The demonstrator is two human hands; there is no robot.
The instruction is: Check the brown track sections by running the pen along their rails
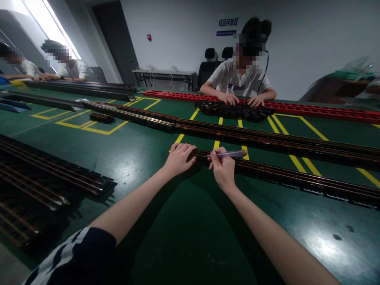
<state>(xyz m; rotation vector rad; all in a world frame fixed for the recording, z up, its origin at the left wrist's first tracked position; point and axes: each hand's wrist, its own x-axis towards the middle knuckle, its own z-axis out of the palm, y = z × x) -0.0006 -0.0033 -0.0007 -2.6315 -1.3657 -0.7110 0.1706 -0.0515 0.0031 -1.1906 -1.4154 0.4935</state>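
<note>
A long dark rail strip (pixel 297 178) with copper-coloured lines runs from the middle of the green table to the right edge. My left hand (pixel 180 158) lies on the strip's left end, fingers spread over it. Just to its right, my right hand (pixel 222 168) is closed around a screwdriver (pixel 233 153) with a clear purplish handle. The tool lies nearly level, its thin tip pointing left at the strip between my hands. The exact contact of the tip is too small to tell.
Longer dark rails (pixel 208 132) cross the green table (pixel 190 221) beyond my hands. More strips (pixel 53 170) lie at the left, and a short piece (pixel 101 118) behind them. Opposite, a person's hands rest by black parts (pixel 234 111) and a red rack (pixel 320 110). Two people sit far left.
</note>
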